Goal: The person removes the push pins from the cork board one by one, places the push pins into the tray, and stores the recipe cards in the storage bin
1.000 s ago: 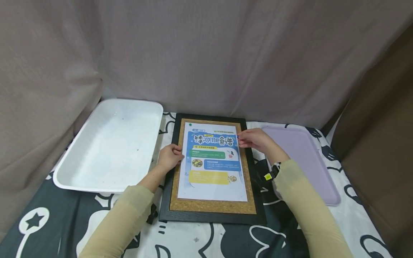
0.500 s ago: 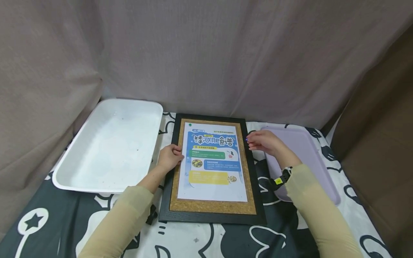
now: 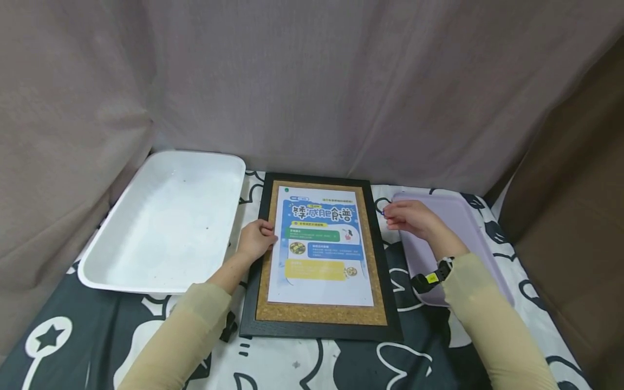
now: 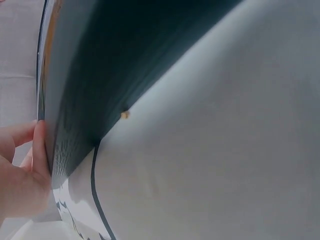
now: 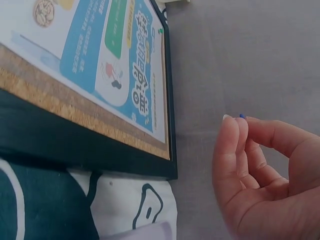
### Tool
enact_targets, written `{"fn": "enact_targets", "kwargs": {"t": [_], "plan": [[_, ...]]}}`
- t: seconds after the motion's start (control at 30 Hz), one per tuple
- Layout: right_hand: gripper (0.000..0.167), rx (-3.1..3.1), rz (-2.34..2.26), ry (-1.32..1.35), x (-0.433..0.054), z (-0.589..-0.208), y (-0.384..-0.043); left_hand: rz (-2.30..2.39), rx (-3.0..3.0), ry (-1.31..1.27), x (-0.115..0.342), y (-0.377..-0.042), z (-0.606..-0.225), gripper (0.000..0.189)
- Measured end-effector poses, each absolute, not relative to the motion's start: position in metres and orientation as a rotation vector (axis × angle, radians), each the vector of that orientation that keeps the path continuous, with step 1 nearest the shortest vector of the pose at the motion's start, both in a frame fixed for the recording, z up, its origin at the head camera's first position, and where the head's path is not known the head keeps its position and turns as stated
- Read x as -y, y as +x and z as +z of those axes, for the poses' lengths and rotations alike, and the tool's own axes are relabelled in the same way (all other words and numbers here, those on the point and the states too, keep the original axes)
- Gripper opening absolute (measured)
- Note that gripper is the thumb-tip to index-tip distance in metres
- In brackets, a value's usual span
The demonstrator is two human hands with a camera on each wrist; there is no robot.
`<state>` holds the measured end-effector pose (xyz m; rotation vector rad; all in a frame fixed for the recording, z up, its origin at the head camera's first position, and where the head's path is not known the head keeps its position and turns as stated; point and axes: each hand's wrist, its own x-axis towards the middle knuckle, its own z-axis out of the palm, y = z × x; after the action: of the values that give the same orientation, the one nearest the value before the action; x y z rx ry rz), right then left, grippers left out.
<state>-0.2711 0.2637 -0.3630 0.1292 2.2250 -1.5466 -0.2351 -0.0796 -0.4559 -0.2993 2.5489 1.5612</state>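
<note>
Left hand (image 3: 255, 240) touching left edge of framed corkboard (image 3: 322, 313), fingers bent, hold unclear. Right hand (image 3: 411, 221) right of corkboard, fingertips together, pinching tiny blue object (image 5: 242, 115).

The curtain (image 3: 312, 81) is blocking the back, the white tray (image 3: 156, 227) is flanking the left hand (image 3: 257, 238); a gap is parting the right hand (image 3: 411, 219) and frame (image 3: 322, 329)

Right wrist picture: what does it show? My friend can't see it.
A right hand pinches a tiny blue thing between its fingertips, apart from a black-framed cork board. A colourful printed sheet lies on the board, with a green pin near one corner. Grey cloth fills the background.
</note>
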Motion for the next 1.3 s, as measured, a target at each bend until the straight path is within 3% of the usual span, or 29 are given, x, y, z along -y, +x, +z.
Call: {"fn": "enact_targets", "kwargs": {"t": [0.2,0.4,0.7,0.87,1.3], "plan": [[0.013,-2.184,-1.584,0.116,-0.278,-0.362,-0.268,1.569,-2.584,-0.285,0.080,-0.235,-0.457,0.025],[0.009,-2.196,-1.589,0.140,-0.295,-0.363,-0.265,1.572,-2.572,-0.282,0.080,-0.233,-0.454,0.025],[0.010,-2.143,-1.644,0.204,-0.322,-0.368,-0.260,1.554,-2.574,-0.274,0.080,-0.233,-0.454,0.025],[0.026,-2.101,-1.687,0.240,-0.334,-0.370,-0.258,1.545,-2.582,-0.283,0.080,-0.234,-0.454,0.025],[0.019,-2.083,-1.679,0.379,-0.359,-0.381,-0.254,1.537,-2.568,-0.290,0.080,-0.234,-0.454,0.026]]}}
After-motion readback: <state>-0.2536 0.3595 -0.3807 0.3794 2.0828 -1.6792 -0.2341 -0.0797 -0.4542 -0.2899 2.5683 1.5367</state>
